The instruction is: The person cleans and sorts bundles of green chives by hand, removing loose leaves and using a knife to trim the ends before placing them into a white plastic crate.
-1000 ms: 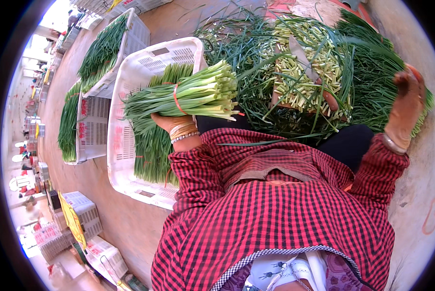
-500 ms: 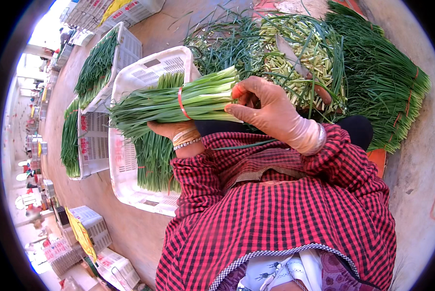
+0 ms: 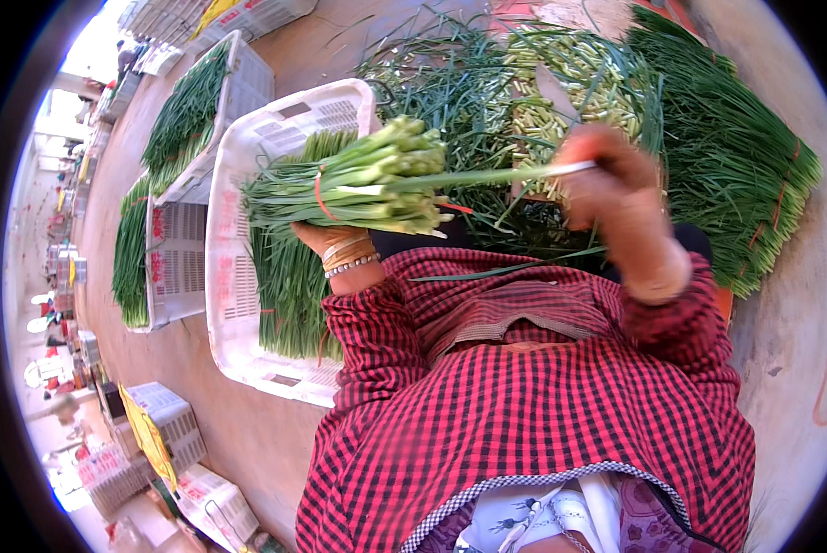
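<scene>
A bunch of green chives [image 3: 358,180] with pale cut ends and a red band lies in my left hand [image 3: 332,241], whose fingers wrap it from below. It is held level above a white plastic crate, ends to the right. My right hand [image 3: 612,189], blurred by motion, is out to the right over the pile of cuttings. From its fingers a single chive stalk [image 3: 487,176] stretches straight back into the bunch. Under the bunch, the white crate [image 3: 229,355] holds more banded chives [image 3: 294,313].
A knife [image 3: 556,92] lies on cut pale stalk ends [image 3: 607,88]. Loose green trimmings [image 3: 432,83] spread beside them. Banded chives [image 3: 736,147] are heaped at the right. Two chive-filled crates [image 3: 178,249] stand at the left, with further crates [image 3: 169,429] at the lower left.
My right hand has moved from the bunch's cut ends out to the right, drawing a stalk with it. The bunch has turned so its cut ends face me more.
</scene>
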Demonstrator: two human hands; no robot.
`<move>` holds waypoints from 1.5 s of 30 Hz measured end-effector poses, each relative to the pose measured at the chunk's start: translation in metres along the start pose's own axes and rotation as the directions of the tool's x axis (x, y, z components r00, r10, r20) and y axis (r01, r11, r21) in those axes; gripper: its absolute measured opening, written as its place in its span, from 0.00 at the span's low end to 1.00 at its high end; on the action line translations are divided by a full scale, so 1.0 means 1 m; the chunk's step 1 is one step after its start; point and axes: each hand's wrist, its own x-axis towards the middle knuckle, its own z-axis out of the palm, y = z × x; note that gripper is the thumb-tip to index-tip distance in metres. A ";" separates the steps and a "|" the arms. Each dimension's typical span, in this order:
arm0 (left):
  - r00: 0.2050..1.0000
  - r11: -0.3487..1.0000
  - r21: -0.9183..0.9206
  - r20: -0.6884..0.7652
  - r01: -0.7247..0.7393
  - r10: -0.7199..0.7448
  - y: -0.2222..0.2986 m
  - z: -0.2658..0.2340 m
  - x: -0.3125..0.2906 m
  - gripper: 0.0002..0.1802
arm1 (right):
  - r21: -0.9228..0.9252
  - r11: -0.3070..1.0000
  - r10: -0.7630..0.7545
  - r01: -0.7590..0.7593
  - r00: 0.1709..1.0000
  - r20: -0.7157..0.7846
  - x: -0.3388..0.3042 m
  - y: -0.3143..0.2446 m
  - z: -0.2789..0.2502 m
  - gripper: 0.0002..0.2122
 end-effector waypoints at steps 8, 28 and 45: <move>0.861 0.895 -0.322 0.494 0.310 -0.120 0.018 -0.022 -0.005 0.31 | -0.007 0.941 -0.309 0.339 0.848 -0.430 0.007 -0.037 -0.221 0.10; 0.907 0.920 -0.165 0.296 0.357 -0.299 -0.018 -0.036 -0.020 0.31 | -0.579 0.756 -0.125 0.304 0.937 0.327 0.045 0.005 0.046 0.20; 0.865 0.900 -0.109 0.345 0.421 -0.363 -0.029 -0.050 -0.002 0.39 | -0.601 0.693 -0.160 0.397 0.898 0.409 0.055 0.034 0.020 0.09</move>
